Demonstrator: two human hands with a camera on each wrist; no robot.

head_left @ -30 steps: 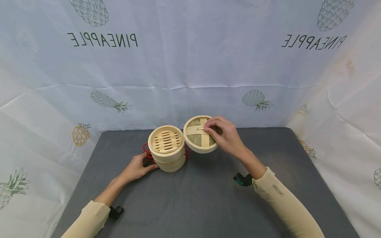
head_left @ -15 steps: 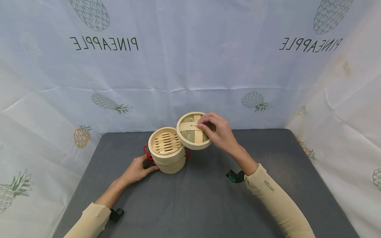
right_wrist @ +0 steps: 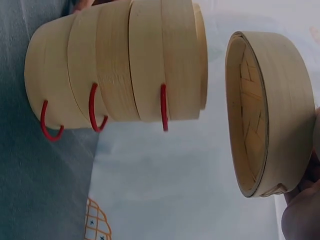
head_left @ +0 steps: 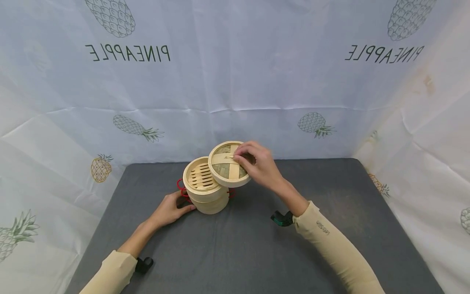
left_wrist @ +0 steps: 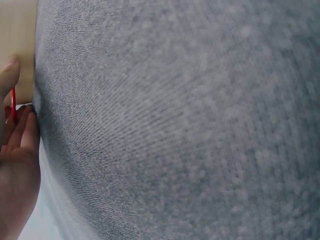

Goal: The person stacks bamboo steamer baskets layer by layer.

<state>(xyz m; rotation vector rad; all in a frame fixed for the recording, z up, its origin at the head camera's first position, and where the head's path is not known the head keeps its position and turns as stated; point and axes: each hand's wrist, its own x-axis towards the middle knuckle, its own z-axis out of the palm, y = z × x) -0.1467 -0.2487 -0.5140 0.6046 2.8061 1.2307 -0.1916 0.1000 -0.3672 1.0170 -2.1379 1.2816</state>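
A round bamboo steamer (head_left: 209, 200) of stacked tiers, with red cord loops on its sides, stands on the table. Slats show in its open top. My left hand (head_left: 168, 210) holds the steamer low on its left side, thumb in front and fingers behind; in the left wrist view the hand (left_wrist: 17, 165) sits beside a red loop. With thumb and fingertips my right hand (head_left: 258, 165) pinches the small loop on top of the woven bamboo lid (head_left: 222, 169). The lid is tilted and overlaps the steamer's right part. A gap separates the lid (right_wrist: 285, 115) from the top tier in the right wrist view.
The dark grey tabletop (head_left: 227, 257) lies beneath both forearms. Behind it hangs a pale cloth backdrop (head_left: 235, 81) printed with pineapples, meeting the table's back edge; similar cloth flanks both sides. Black bands sit at both wrists.
My right hand has carried the lid leftward, from beside the steamer to partly over its top. The left hand and the steamer have stayed in place.
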